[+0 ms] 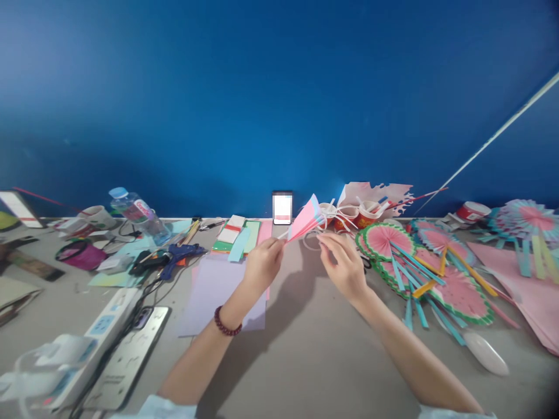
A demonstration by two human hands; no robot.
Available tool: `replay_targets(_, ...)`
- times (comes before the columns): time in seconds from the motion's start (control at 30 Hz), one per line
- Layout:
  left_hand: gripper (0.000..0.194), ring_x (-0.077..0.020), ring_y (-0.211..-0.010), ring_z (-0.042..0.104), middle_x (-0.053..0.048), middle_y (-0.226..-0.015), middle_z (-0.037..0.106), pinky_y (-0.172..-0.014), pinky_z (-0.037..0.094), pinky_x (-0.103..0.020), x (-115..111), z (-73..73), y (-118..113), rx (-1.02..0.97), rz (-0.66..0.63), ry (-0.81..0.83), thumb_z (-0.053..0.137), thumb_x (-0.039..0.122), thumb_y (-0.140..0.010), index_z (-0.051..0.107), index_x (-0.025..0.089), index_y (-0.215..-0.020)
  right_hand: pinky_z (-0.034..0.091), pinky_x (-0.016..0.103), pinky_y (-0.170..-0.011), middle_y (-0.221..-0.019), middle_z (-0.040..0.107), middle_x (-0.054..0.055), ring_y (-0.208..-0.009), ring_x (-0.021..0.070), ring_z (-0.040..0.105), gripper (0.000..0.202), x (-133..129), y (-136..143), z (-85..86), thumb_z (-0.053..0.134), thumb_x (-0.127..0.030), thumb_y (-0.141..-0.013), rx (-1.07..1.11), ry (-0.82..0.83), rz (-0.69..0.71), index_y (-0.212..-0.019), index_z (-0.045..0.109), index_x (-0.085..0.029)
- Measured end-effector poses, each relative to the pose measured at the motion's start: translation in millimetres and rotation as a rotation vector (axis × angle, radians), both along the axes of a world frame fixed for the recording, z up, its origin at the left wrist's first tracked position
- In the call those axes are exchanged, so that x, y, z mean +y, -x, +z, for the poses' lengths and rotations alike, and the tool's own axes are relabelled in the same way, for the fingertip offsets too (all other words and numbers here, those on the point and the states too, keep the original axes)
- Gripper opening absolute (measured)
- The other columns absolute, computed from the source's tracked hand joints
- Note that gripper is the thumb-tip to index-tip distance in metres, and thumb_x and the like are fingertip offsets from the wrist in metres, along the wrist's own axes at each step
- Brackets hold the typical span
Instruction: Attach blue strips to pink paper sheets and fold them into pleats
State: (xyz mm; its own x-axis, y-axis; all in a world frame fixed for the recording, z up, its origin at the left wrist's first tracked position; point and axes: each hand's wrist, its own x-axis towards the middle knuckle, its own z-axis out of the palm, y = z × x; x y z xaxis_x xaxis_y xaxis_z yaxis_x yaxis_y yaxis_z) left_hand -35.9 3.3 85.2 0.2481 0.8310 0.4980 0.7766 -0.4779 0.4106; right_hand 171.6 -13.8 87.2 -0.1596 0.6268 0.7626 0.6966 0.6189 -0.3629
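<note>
My left hand (264, 265) is closed around the narrow lower end of a folded pink and light-blue paper piece (305, 220), which fans out up and to the right above the table. To its right, my right hand (343, 265) has its thumb and index finger pinched at a thin white cord (311, 240); the cord forms a loop beside the paper. Lavender paper sheets (213, 291) lie below and left of my left hand. A beaded bracelet (227, 322) is round my left wrist.
Watermelon-patterned paper fans (388, 240) with blue and yellow strips lie at the right, near a white mouse (485, 353). Red cups (367, 215) stand behind. On the left are a blue glue gun (181, 256), a bottle (138, 210), a power strip (98, 343) and a phone (126, 358).
</note>
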Motion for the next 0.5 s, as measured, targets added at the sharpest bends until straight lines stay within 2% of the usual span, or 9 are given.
replay_targets(0.13,0.031,-0.0188,-0.074,0.058,-0.009,-0.086,0.063,-0.059,0.038,-0.029,0.2,-9.2,0.9,0.280,0.073,-0.161,0.037,0.011,-0.090,0.063,0.020,-0.104,0.044,0.039,-0.099,-0.129,0.053,0.008,-0.110,0.0232,0.056,0.045,8.1,-14.0,-2.5,0.046,-0.015,-0.089,-0.113,-0.102,-0.059,-0.131,0.049,-0.029)
replay_targets(0.23,0.033,-0.0183,-0.074,0.058,-0.009,-0.087,0.062,-0.061,0.038,-0.030,0.0,-14.2,2.6,0.407,0.080,-0.276,0.039,0.006,-0.088,0.059,0.018,-0.111,0.044,0.036,-0.098,-0.134,0.049,0.008,-0.112,0.0219,0.055,0.047,12.9,-18.3,-1.2,0.043,-0.013,-0.090,-0.194,-0.119,-0.084,-0.134,0.046,-0.029)
replay_targets(0.37,0.029,-0.0165,-0.073,0.057,-0.007,-0.085,0.060,-0.060,0.039,-0.029,2.8,-19.9,4.8,0.473,0.097,-0.405,0.042,0.006,-0.088,0.055,0.017,-0.112,0.047,0.031,-0.092,-0.113,0.061,0.009,-0.103,0.0195,0.058,0.038,20.5,-19.3,-4.2,0.041,-0.010,-0.091,-0.247,-0.170,-0.131,-0.124,0.056,-0.023)
replay_targets(0.5,0.023,-0.0153,-0.069,0.057,-0.005,-0.081,0.061,-0.058,0.038,-0.030,10.6,-29.7,5.8,0.474,0.110,-0.511,0.044,0.007,-0.089,0.056,0.017,-0.105,0.048,0.029,-0.082,-0.096,0.065,0.008,-0.090,0.0182,0.060,0.026,28.9,-19.9,-17.7,0.044,-0.013,-0.091,-0.303,-0.171,-0.150,-0.103,0.066,-0.019)
